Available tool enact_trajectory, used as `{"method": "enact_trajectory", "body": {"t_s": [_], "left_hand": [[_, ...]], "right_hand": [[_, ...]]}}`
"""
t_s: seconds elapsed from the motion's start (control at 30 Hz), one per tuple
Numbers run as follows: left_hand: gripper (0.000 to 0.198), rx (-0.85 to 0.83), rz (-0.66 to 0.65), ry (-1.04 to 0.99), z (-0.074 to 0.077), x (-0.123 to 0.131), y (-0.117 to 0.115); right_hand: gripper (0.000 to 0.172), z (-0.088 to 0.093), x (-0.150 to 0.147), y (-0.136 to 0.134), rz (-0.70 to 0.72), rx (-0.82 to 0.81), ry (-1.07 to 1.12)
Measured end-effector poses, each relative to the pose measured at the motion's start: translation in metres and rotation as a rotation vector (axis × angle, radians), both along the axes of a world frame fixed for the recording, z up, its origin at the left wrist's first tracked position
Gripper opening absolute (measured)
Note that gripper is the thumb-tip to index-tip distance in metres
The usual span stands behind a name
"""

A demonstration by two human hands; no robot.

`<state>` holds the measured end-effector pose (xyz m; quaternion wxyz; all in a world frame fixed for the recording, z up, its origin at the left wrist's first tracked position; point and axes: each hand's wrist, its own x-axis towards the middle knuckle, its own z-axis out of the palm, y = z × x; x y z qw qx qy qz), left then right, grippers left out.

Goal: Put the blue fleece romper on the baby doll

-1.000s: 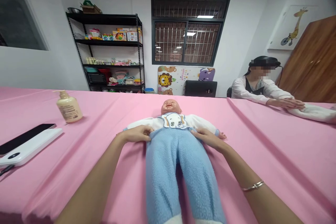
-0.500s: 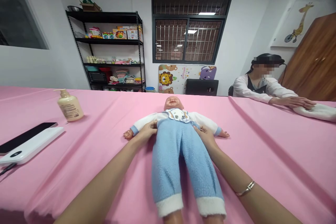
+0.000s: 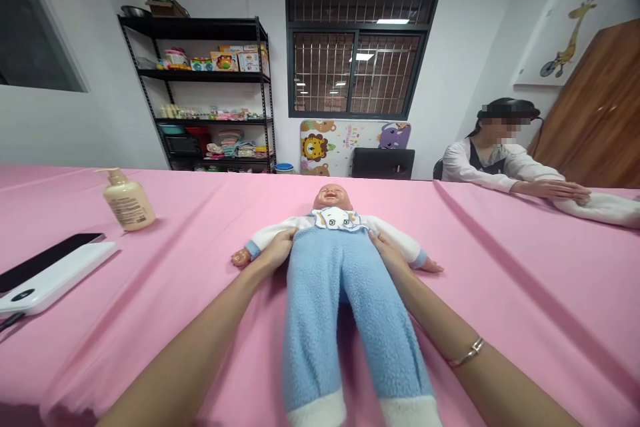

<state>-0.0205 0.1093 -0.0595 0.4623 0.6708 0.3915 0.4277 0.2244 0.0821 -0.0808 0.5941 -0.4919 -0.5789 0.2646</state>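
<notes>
A baby doll (image 3: 333, 197) lies on its back, head away from me, its arms spread to both sides. It wears a white top with an animal-face bib (image 3: 337, 219) and fluffy blue trousers (image 3: 320, 293) with white cuffs. My left hand (image 3: 280, 248) grips the left edge of the trousers at the waist. At the right edge of the waist, my right hand (image 3: 389, 252) has hold of the same trousers. The fingertips of both hands are partly hidden by the cloth and the doll's body.
On the pink-covered table (image 3: 190, 213), a pump bottle (image 3: 129, 201), a black phone (image 3: 47, 259) and a white power bank (image 3: 60, 280) lie or stand at left. A person (image 3: 493, 147) at right touches white cloth (image 3: 607, 208). Shelves (image 3: 200, 77) stand behind.
The trousers and doll's legs have shifted slightly toward me. Both hands have closed more on the waist edges, and the doll's right-side arm has moved slightly outward and down. The view has shifted slightly.
</notes>
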Motion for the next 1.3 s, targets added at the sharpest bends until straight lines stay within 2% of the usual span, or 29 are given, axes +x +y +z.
{"method": "enact_trajectory", "body": {"t_s": [0.13, 0.27, 0.33, 0.5, 0.63, 0.8, 0.87, 0.93, 1.0, 1.03, 1.17, 1.23, 1.3], "left_hand": [[0.014, 0.077, -0.101, 0.158, 0.005, -0.012, 0.004], [0.014, 0.18, -0.046, 0.244, 0.008, -0.022, 0.008], [0.012, 0.181, -0.027, 0.258, 0.007, -0.023, 0.008], [0.014, 0.141, -0.108, 0.288, 0.008, -0.023, 0.001], [0.014, 0.172, 0.023, 0.304, 0.008, -0.02, 0.002], [0.011, 0.243, 0.174, 0.484, 0.001, -0.016, 0.007], [0.014, 0.269, 0.239, 0.564, 0.0, -0.017, 0.006], [0.019, 0.281, 0.29, 0.64, 0.002, -0.018, 0.004], [0.021, 0.28, 0.317, 0.711, 0.005, -0.018, 0.002], [0.022, 0.278, 0.325, 0.741, 0.006, -0.018, 0.002], [0.022, 0.289, 0.344, 0.804, 0.005, -0.018, 0.002], [0.023, 0.301, 0.354, 0.804, 0.003, -0.018, 0.003], [0.023, 0.318, 0.362, 0.785, 0.0, -0.019, 0.003]], "right_hand": [[0.03, 0.004, 0.006, -0.004, 0.036, -0.05, 0.03], [0.03, 0.006, 0.013, -0.007, 0.039, -0.086, 0.049], [0.03, 0.008, 0.014, -0.007, 0.031, -0.099, 0.054], [0.03, 0.015, 0.02, -0.002, 0.008, -0.123, 0.061], [0.034, 0.015, 0.03, 0.004, -0.026, -0.116, 0.044], [0.035, 0.007, 0.032, 0.006, -0.025, -0.144, -0.046], [0.039, 0.011, 0.029, 0.001, 0.019, -0.161, -0.1], [0.043, 0.019, 0.027, -0.006, 0.121, -0.21, -0.163], [0.043, 0.026, 0.027, -0.011, 0.223, -0.246, -0.203], [0.042, 0.027, 0.028, -0.012, 0.231, -0.241, -0.202], [0.037, 0.015, 0.032, 0.0, 0.003, -0.108, -0.186], [0.03, 0.007, 0.03, 0.005, -0.048, -0.068, -0.261], [0.021, 0.009, 0.024, 0.002, -0.122, -0.002, -0.312]]}}
